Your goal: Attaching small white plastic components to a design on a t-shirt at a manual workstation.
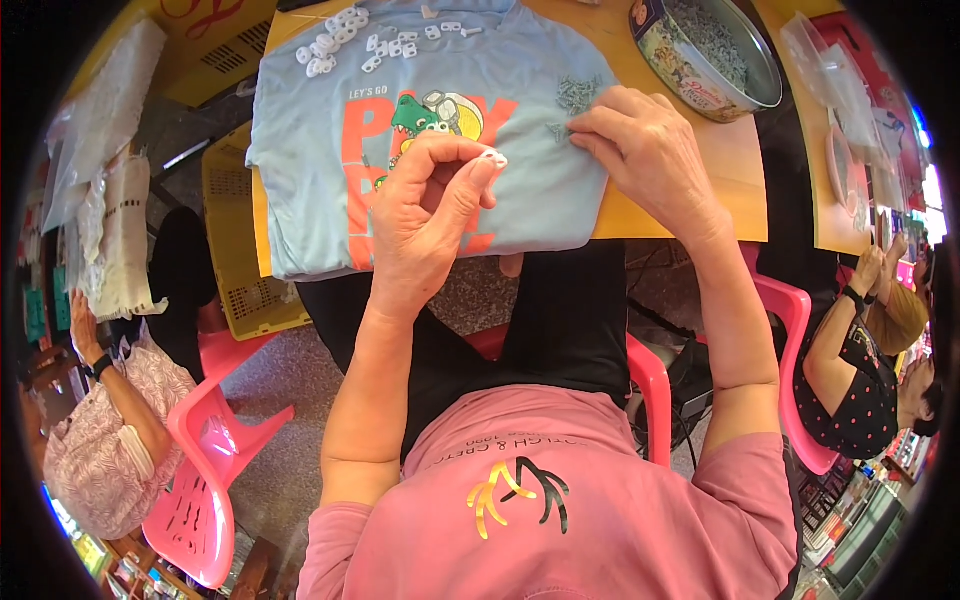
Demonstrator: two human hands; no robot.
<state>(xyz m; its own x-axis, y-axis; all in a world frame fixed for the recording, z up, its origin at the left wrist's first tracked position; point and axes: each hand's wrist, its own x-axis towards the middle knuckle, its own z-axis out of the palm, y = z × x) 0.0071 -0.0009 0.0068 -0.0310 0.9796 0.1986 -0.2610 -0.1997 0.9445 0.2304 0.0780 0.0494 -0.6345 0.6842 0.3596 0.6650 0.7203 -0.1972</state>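
- Shirt [640, 530]: dusty pink, worn loose, with creases across the belly.
- Left sleeve [335, 540]: short, the same pink, ending above the elbow.
- Right sleeve [740, 470]: short and pink too.
- Chest motif: two slender, branching shapes side by side, one yellow [487, 500], one black [548, 495], their curved tips meeting.
- Lettering [505, 446]: dark, in two lines between motif and waist, appearing upside down in the view, partly lost in the folds.
- Trousers [570, 310]: plain black, covering both thighs.
- Both forearms: bare from sleeve to hand.
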